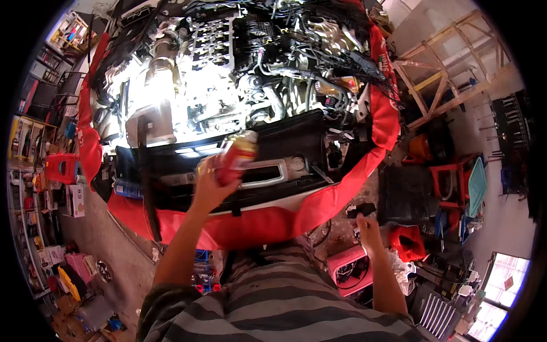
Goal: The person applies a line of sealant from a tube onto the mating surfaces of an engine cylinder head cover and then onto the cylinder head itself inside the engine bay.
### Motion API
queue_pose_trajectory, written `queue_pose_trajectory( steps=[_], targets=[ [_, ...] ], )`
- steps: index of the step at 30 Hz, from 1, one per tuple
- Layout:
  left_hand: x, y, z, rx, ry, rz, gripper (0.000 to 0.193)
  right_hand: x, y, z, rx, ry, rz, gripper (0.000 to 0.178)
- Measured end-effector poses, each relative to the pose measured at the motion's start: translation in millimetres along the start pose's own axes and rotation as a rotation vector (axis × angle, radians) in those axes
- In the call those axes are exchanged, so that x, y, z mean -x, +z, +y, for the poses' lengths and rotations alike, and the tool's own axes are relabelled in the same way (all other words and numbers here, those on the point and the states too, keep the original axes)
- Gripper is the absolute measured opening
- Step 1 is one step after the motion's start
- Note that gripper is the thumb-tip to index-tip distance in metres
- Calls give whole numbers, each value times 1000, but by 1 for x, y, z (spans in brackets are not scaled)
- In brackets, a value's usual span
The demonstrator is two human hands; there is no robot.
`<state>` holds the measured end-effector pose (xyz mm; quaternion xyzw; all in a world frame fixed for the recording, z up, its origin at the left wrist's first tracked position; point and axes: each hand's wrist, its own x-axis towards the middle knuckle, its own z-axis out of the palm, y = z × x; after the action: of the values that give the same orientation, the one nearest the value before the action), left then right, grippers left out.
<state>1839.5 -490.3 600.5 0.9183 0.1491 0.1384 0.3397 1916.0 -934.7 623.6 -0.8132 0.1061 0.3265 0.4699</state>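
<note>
Over the front of a car's open engine bay, my left hand is wrapped round a red and yellow spray can, blurred by motion. Below and beyond the can lie the black front panel and a pale metal bracket. My right hand hangs at my right side, away from the car, with its fingers curled closed. A small black thing shows just past its fingertips; whether the hand holds it I cannot tell. The exposed engine is brightly lit ahead.
A red protective cover drapes the car's front edge and both sides. A blue can lies at the left front, beside a dark upright bar. To the right stand a pink box, a black seat and a wooden frame.
</note>
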Motion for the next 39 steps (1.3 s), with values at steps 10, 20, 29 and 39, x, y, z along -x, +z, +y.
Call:
queue_pose_trajectory(
  steps=[10, 20, 29, 39],
  targets=[
    [237, -94, -67, 473, -731, 829, 55, -159, 43, -66, 926, -334, -93, 34],
    [458, -14, -40, 262, -1199, 1317, 74, -153, 37, -73, 242, 151, -433, 17],
    [570, 47, -8, 30, -1479, 1645, 73, 15, 178, -71, 654, -34, -804, 19],
    [680, 175, -99, 510, -1615, 1913, 72, 63, 592, 202, 1128, -834, -1250, 33]
  ],
)
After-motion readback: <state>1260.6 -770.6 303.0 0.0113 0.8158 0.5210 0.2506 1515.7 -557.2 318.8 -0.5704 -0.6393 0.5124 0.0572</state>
